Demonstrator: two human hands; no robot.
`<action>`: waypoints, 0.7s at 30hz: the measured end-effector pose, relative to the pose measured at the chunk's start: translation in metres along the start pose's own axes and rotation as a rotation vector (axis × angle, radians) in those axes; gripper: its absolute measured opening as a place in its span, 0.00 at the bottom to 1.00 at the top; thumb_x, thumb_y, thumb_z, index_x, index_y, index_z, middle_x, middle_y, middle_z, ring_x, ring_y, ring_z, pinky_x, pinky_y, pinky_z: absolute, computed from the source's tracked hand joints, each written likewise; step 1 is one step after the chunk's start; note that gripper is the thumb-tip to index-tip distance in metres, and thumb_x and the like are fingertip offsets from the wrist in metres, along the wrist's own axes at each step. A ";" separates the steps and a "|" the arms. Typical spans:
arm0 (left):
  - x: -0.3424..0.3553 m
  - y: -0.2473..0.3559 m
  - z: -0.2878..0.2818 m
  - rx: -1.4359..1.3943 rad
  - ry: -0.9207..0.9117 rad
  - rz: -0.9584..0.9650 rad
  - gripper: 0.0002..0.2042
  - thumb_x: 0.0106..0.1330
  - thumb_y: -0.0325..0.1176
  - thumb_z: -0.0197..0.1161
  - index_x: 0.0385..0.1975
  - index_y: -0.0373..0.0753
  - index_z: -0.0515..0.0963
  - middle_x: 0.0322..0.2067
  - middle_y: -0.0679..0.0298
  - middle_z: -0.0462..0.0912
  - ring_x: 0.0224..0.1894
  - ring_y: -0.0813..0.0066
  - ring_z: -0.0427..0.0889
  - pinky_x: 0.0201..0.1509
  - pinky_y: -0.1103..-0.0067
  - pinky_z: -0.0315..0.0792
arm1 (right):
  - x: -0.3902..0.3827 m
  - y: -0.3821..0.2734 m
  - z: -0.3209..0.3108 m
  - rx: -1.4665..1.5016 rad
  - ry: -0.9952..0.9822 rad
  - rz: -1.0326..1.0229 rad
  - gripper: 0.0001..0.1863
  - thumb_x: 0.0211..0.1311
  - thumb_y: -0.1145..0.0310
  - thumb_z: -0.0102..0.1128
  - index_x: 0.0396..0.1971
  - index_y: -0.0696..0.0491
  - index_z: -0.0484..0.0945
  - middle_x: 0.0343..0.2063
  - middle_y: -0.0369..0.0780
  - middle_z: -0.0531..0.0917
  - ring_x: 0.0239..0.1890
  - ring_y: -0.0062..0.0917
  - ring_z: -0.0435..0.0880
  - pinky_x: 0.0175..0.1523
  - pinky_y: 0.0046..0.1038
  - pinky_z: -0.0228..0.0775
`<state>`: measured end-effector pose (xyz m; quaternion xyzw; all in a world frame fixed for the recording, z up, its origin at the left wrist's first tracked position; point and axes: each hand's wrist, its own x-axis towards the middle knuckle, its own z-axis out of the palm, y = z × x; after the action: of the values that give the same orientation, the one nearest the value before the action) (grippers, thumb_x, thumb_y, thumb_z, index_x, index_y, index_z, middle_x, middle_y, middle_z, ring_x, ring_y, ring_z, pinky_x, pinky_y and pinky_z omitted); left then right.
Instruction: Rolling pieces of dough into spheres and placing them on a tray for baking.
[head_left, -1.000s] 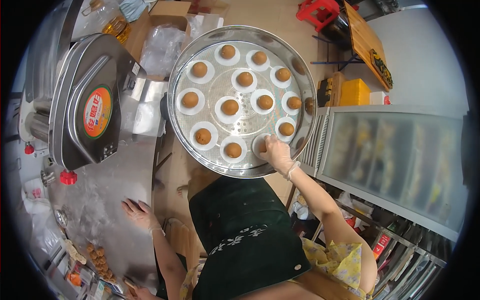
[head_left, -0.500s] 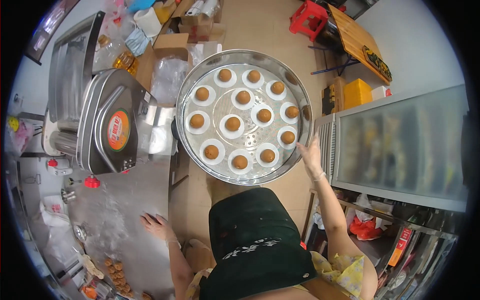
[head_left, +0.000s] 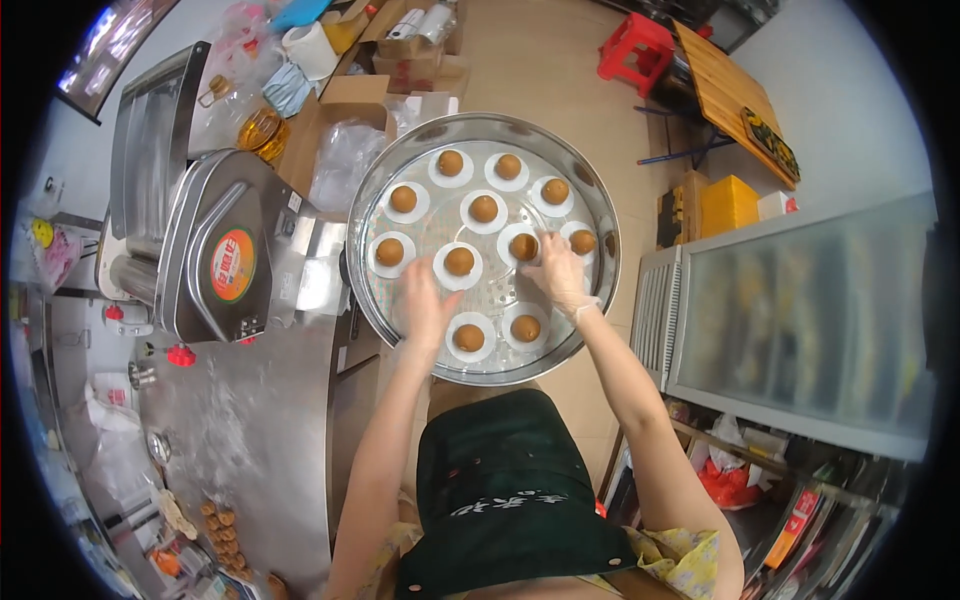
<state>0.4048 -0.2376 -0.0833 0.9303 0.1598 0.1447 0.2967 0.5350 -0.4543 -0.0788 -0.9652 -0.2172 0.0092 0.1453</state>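
Observation:
Before me is a round metal steamer tray with a perforated base. Several smooth brown dough balls sit in it, each on a white paper round. My left hand is over the tray's lower left, thumb spread from blurred fingers, covering the ball beneath. My right hand reaches in from the right, thumb and fingers apart, beside a ball right of the middle. Whether its fingertips touch that ball I cannot tell. A clear band circles the right wrist.
A steel worktable runs along the left, with a grey lidded machine and small brown dough pieces on it. Cardboard boxes stand beyond. On the right are a glass-fronted cabinet, a red stool and a wooden table.
My left hand has left the worktable and come over the tray. My right hand has moved from the tray's right rim inward above the balls. The tray sits slightly lower in view.

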 end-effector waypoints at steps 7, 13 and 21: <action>0.041 0.010 0.062 0.126 -0.263 -0.121 0.35 0.43 0.28 0.78 0.55 0.37 0.71 0.50 0.56 0.74 0.56 0.53 0.73 0.58 0.64 0.71 | 0.028 0.008 0.040 -0.007 -0.138 -0.097 0.33 0.42 0.66 0.76 0.52 0.53 0.72 0.46 0.44 0.76 0.51 0.40 0.77 0.47 0.37 0.78; 0.034 0.001 0.068 0.108 -0.133 -0.268 0.29 0.46 0.27 0.74 0.52 0.41 0.73 0.49 0.59 0.73 0.56 0.57 0.72 0.56 0.66 0.75 | 0.022 0.002 0.034 0.073 -0.259 -0.235 0.29 0.47 0.67 0.71 0.53 0.53 0.73 0.43 0.44 0.75 0.49 0.39 0.77 0.46 0.39 0.78; 0.012 0.041 0.020 0.033 0.303 -0.282 0.35 0.50 0.25 0.73 0.61 0.38 0.68 0.56 0.49 0.70 0.59 0.47 0.69 0.62 0.62 0.67 | 0.108 -0.027 0.024 0.178 -0.096 -0.367 0.36 0.48 0.67 0.72 0.60 0.54 0.69 0.51 0.45 0.75 0.54 0.39 0.74 0.55 0.40 0.73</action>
<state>0.4317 -0.2745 -0.0721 0.8711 0.3336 0.2375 0.2713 0.6197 -0.3785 -0.0895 -0.8912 -0.3944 0.0478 0.2189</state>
